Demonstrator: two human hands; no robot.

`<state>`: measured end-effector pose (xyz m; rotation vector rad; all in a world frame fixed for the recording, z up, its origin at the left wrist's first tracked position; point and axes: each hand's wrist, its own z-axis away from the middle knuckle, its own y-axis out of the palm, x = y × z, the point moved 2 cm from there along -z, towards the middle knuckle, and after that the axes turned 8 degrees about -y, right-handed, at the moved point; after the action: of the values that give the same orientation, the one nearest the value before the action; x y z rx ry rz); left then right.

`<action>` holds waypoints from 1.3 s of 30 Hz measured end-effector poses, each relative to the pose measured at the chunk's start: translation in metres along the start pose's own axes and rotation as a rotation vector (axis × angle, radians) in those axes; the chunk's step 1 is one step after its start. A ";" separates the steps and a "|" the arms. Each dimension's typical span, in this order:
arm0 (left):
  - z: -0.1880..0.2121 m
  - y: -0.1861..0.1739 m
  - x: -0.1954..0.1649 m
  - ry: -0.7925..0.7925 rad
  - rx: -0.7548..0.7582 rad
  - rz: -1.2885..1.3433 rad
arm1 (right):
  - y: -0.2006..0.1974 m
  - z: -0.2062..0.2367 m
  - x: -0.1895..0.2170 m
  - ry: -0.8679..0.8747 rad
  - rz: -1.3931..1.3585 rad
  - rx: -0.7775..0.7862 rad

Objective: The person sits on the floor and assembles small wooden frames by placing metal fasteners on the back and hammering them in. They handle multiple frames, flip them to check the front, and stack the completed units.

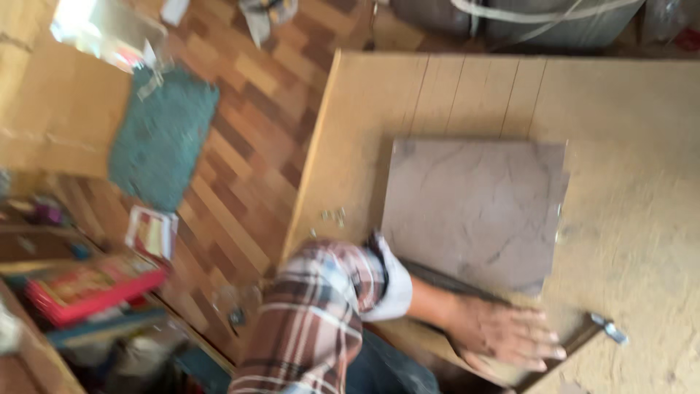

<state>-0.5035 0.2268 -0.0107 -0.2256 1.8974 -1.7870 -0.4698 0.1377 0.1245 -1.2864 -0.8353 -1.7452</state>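
Grey tile [474, 208] on the workbench [634, 146] — left hand [503, 335] flat, fingers spread, seemingly gripping nothing; right hand unseen.

The wooden board [620, 146] has much bare surface on the far side and on the right side, so a hand can pass there freely. In the middle lies a flat grey tile [474, 208], low, easy to cross above. Near its near edge a dark bar [452, 281] and a metal tool [601, 328] lie in the way, beside the left hand [503, 335], which rests flat on the board. Some small pieces [334, 215] lie left of the tile. Left of the board, the floor [248, 146] is open, with a green mat [164, 135] and a cardboard box [62, 109] further left.
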 end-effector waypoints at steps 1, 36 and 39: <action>0.002 -0.011 0.002 0.015 -0.017 -0.031 | -0.010 0.000 0.010 0.001 -0.011 -0.010; 0.736 -0.666 -0.180 -2.167 -1.803 0.795 | 0.239 -0.181 0.614 0.291 0.169 0.123; 0.866 -0.680 -0.141 -2.227 -1.894 0.573 | 0.335 -0.304 0.658 0.244 0.144 0.236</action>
<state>-0.1266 -0.5503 0.6875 -1.2168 0.6842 1.1559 -0.4170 -0.4201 0.6941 -0.9336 -0.7613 -1.5973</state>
